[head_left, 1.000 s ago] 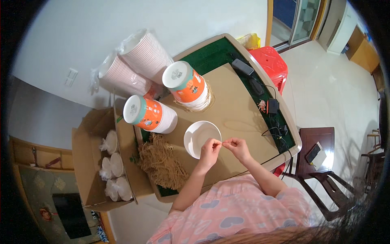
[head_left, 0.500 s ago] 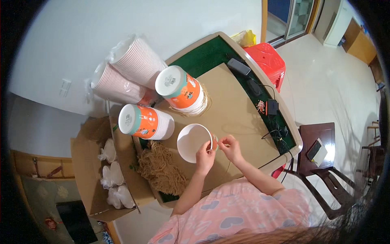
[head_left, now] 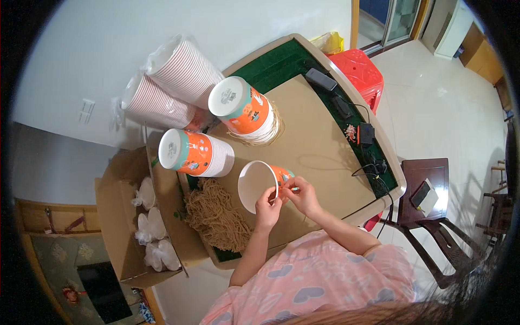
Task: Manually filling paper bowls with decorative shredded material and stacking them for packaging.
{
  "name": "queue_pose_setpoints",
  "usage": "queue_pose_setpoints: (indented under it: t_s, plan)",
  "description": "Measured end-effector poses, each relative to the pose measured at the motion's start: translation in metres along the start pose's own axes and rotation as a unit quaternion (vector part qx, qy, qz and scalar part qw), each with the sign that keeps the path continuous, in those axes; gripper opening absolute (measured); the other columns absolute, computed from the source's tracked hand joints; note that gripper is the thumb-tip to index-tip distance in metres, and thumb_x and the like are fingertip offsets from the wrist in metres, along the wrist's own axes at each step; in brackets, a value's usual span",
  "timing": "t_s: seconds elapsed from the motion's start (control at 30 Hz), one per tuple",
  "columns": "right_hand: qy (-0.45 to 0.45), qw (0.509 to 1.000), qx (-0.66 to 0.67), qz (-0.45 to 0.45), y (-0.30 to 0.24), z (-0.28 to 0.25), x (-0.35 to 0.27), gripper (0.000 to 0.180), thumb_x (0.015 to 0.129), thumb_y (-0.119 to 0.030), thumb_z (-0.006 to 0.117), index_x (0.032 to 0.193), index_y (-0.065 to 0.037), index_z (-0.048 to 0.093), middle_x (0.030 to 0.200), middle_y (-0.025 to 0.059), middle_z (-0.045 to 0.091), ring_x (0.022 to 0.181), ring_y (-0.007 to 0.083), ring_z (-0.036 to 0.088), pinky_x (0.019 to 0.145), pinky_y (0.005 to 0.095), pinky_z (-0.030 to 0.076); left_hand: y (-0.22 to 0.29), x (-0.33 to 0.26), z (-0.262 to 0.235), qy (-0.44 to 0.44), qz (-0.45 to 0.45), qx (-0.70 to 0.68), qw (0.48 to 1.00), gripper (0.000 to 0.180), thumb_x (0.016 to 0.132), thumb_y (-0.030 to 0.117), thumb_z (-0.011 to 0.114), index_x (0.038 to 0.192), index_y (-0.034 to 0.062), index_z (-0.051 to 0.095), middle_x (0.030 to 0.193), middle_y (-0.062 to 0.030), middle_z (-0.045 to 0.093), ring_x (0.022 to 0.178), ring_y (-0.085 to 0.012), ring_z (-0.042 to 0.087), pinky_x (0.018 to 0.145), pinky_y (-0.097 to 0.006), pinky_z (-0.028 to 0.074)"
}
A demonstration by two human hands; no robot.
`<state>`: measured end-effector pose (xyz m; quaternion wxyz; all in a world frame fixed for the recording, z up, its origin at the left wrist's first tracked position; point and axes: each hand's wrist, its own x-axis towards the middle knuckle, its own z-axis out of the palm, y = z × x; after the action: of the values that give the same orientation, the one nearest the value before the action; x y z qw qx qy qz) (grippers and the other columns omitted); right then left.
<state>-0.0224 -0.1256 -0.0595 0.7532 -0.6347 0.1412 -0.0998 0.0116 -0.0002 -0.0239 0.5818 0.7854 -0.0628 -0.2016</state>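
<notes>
A large paper cup [head_left: 252, 185] lies tilted above the table with its white mouth toward the left and its orange printed side to the right. My left hand [head_left: 266, 208] pinches its rim at the near side. Right beside it, the fingers of my right hand [head_left: 302, 196] are pinched together against the cup near the rim; whatever is between them is too small to make out. A heap of brown twine [head_left: 216, 216] lies left of my left hand. Beyond the cup stand two stacks of upturned cups, one nearer [head_left: 196, 154] and one farther [head_left: 246, 111] with thin cord around its base.
Tall plastic-wrapped cup stacks [head_left: 184, 70] lean at the wall. A cardboard box [head_left: 124, 216] with bagged white items stands left. Along the table's right edge are black adapters [head_left: 320, 79] and cables. Past it are a red plastic stool [head_left: 357, 73] and a dark wooden chair [head_left: 428, 187].
The cup has turned so that more of its orange side shows. My right hand has moved left, and its fingers now meet those of my left hand at the rim.
</notes>
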Motion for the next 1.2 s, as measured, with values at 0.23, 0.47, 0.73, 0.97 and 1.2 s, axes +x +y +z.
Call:
queue_pose_setpoints:
  t_s: [0.23, 0.47, 0.73, 0.97, 1.2]
  plan:
    - [0.007, 0.999, -0.042, -0.001, 0.004, -0.007, -0.001, 0.009, 0.078, -0.004, 0.062, 0.084, 0.001, 0.059, 0.087, 0.0095, 0.057, 0.077, 0.0173, 0.061, 0.068, 0.0285, 0.053, -0.001, -0.001, 0.007, -0.021, 0.015, 0.012, 1.000, 0.026, 0.081, -0.006, 0.050, 0.107, -0.0016, 0.054, 0.095, -0.0048, 0.059, 0.085, -0.0104, 0.058, 0.074, -0.023, 0.047]
    - [-0.011, 0.995, -0.094, 0.012, 0.023, -0.013, 0.001, 0.010, 0.079, -0.003, 0.062, 0.086, 0.002, 0.060, 0.089, 0.0087, 0.059, 0.078, 0.0159, 0.061, 0.068, 0.0284, 0.053, -0.043, 0.012, 0.005, -0.032, 0.012, -0.007, 0.999, 0.020, 0.086, 0.001, 0.050, 0.105, -0.0027, 0.057, 0.094, -0.0058, 0.061, 0.083, -0.0108, 0.059, 0.074, -0.024, 0.048]
    - [-0.045, 0.988, -0.139, 0.044, 0.044, -0.027, 0.003, 0.012, 0.082, -0.009, 0.061, 0.088, 0.001, 0.060, 0.080, 0.0082, 0.063, 0.071, 0.0156, 0.061, 0.064, 0.0272, 0.051, -0.041, 0.016, 0.021, 0.049, 0.104, 0.181, 0.977, 0.010, 0.079, 0.009, 0.060, 0.084, 0.0007, 0.063, 0.077, -0.0138, 0.065, 0.069, -0.0199, 0.065, 0.062, -0.030, 0.050]
    - [-0.052, 0.996, -0.008, 0.079, 0.009, -0.021, -0.017, 0.022, 0.088, -0.004, 0.048, 0.109, -0.001, 0.049, 0.088, 0.0081, 0.064, 0.069, 0.0114, 0.059, 0.061, 0.0257, 0.052, -0.059, 0.014, 0.007, 0.056, 0.057, 0.048, 0.996, 0.008, 0.079, 0.004, 0.058, 0.083, -0.0019, 0.062, 0.073, -0.0081, 0.066, 0.067, -0.0139, 0.064, 0.060, -0.026, 0.051]
    - [-0.096, 0.945, -0.309, -0.040, -0.016, 0.007, -0.010, 0.034, 0.080, -0.002, 0.056, 0.113, -0.008, 0.049, 0.085, 0.0112, 0.063, 0.067, 0.0197, 0.063, 0.057, 0.0316, 0.050, -0.066, 0.013, 0.006, 0.054, 0.027, -0.007, 0.998, 0.010, 0.080, 0.004, 0.059, 0.087, -0.0022, 0.062, 0.076, -0.0096, 0.065, 0.069, -0.0131, 0.063, 0.063, -0.025, 0.051]
